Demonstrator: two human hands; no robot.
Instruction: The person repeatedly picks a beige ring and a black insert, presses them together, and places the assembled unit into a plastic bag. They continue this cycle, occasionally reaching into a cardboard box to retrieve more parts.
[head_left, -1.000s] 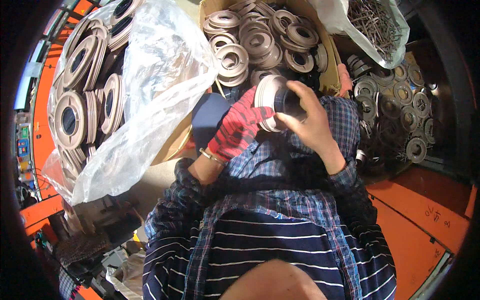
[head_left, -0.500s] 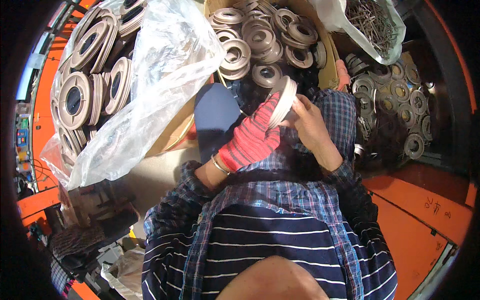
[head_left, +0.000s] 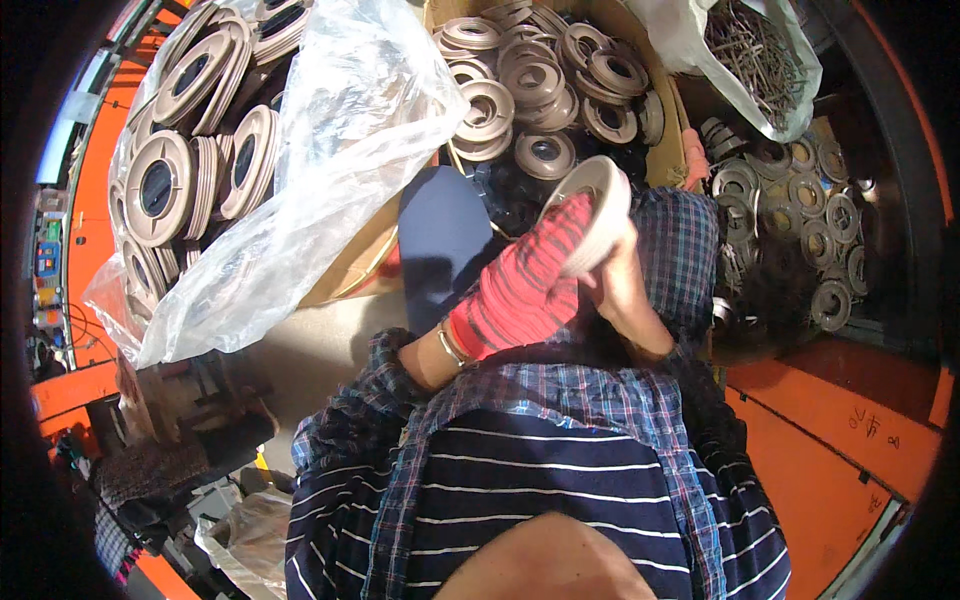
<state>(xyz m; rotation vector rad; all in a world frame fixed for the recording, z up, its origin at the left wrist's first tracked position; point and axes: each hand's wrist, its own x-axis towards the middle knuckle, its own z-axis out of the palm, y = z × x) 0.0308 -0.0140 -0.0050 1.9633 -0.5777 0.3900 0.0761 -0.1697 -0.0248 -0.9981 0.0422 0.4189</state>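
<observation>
Over my lap, a beige ring-shaped part point(head_left: 607, 212) with a ridged rim is tilted up on its edge. My left hand point(head_left: 522, 285), in a red glove with dark stripes, is closed on it, with fingers reaching inside the ring. Bare, my right hand point(head_left: 622, 288) grips the same ring from its right side; most of its fingers are hidden behind the rim. Just beyond the hands, many similar beige rings point(head_left: 530, 82) lie heaped in a cardboard box point(head_left: 668, 130).
At the left, clear plastic sheeting point(head_left: 345, 130) partly covers stacked beige rings point(head_left: 160, 190). A white bag point(head_left: 690, 45) of thin metal pieces point(head_left: 755, 65) stands at the back right. Below it lie several metal rings point(head_left: 815, 240). An orange panel point(head_left: 810, 430) is at my right.
Both hands have shifted slightly right with the ring. The ring has turned, so its open inner side shows more, and the right hand has moved further behind it.
</observation>
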